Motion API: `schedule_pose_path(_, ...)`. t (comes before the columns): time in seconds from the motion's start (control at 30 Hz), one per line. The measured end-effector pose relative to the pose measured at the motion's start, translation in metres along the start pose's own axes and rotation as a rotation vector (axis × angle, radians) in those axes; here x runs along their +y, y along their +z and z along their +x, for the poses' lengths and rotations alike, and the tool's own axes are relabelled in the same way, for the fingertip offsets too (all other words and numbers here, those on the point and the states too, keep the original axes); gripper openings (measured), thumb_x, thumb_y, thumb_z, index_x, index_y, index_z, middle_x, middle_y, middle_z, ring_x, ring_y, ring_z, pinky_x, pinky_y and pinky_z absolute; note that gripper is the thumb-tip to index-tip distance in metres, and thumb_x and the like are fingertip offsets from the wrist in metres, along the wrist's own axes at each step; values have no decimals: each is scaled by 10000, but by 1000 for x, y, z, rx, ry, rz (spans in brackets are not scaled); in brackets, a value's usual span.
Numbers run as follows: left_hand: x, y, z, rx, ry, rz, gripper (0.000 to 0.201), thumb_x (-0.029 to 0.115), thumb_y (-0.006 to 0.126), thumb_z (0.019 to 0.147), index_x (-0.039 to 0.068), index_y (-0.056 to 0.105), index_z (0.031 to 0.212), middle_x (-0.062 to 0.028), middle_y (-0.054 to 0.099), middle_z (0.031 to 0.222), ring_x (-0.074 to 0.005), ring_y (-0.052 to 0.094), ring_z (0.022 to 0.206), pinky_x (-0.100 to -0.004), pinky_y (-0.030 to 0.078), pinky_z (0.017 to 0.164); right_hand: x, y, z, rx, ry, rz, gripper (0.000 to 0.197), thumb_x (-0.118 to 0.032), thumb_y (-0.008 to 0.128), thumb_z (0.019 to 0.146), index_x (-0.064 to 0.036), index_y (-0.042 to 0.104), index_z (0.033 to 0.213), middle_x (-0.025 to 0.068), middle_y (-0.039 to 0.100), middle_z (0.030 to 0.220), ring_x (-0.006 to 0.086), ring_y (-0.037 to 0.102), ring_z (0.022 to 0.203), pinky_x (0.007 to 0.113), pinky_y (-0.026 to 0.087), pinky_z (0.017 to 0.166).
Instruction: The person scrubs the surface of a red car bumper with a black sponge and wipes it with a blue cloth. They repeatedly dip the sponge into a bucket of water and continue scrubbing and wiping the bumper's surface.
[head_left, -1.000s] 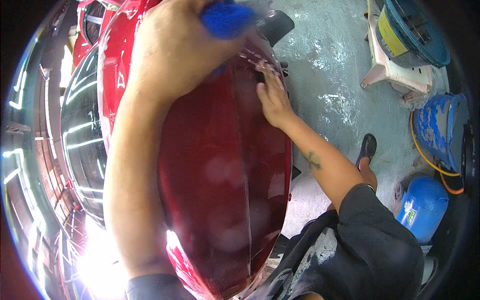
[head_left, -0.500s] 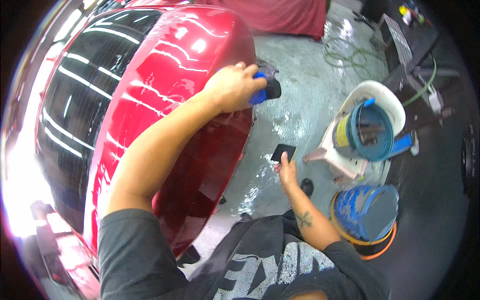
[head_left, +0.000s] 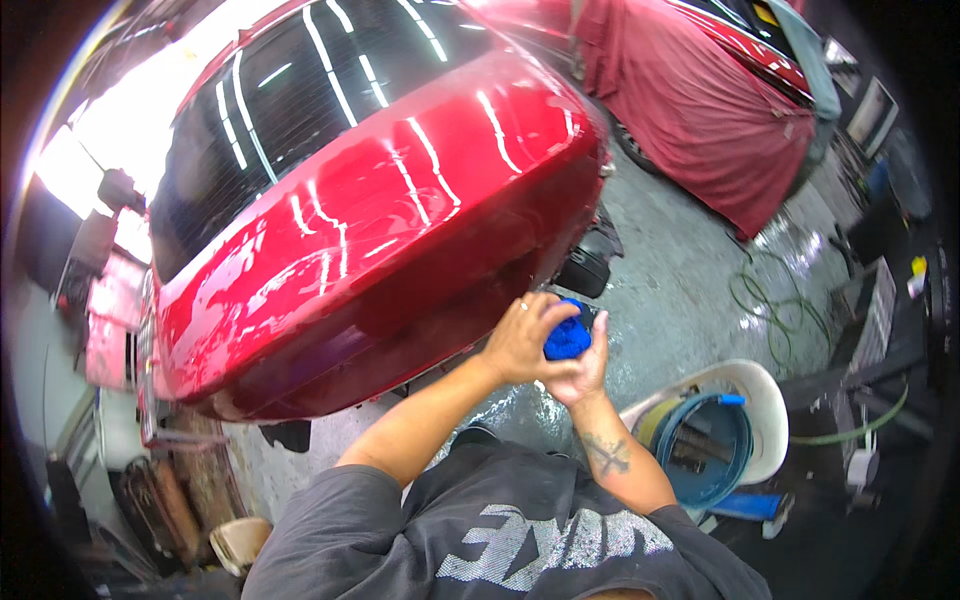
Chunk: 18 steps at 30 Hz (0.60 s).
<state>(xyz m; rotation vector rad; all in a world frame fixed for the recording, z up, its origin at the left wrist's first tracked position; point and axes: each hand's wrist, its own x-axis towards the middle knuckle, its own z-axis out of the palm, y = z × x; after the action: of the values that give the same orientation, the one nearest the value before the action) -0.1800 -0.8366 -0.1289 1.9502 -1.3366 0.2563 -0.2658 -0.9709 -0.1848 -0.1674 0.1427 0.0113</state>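
Note:
My hands meet in front of me, low beside the rear of a red car (head_left: 380, 215). A bunched blue cloth (head_left: 567, 340) is between them. My left hand (head_left: 523, 338) curls round the cloth from the left, fingers bent over its top. My right hand (head_left: 583, 375) cups it from the right and below, its fingertips pointing up. Behind the cloth shows a small dark patch (head_left: 588, 312); it may be the thin black sheet held earlier, but it is mostly hidden. The car's painted rear panel is glossy and reflects long ceiling lights.
A teal bucket (head_left: 722, 450) with dark things inside stands in a white chair (head_left: 765, 440) at the right. A green hose (head_left: 790, 310) lies coiled on the grey floor. Another car under a red cover (head_left: 690, 120) is at the far right. Black parts (head_left: 588, 265) lie beyond my hands.
My left hand has come back from the car's rear edge with the blue cloth and joined my right hand. My view has turned, and the black sheet is now mostly out of sight.

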Motion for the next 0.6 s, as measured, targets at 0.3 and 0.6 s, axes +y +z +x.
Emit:
schedule_pose_path(0.3, 8, -59, -32, 359, -868, -525, 485, 202, 759, 1057, 22, 563, 1463, -119, 654, 1366, -198, 620, 1284, -402, 520, 1106, -46, 66, 42, -251, 188, -343, 889, -357, 808, 872, -35, 467, 1628, 180, 662, 1478, 347, 658, 1366, 515, 508, 1192)
schedule_pose_path(0.6, 18, -147, 38, 620, -657, -448, 354, 116, 631, 1103, -21, 681, 1426, -100, 680, 1337, -161, 630, 1206, -334, 483, 1059, -61, 194, 151, -870, 457, -960, 1095, -174, 891, 799, -28, 319, 1721, 180, 575, 1591, 256, 566, 1456, 437, 419, 1245)
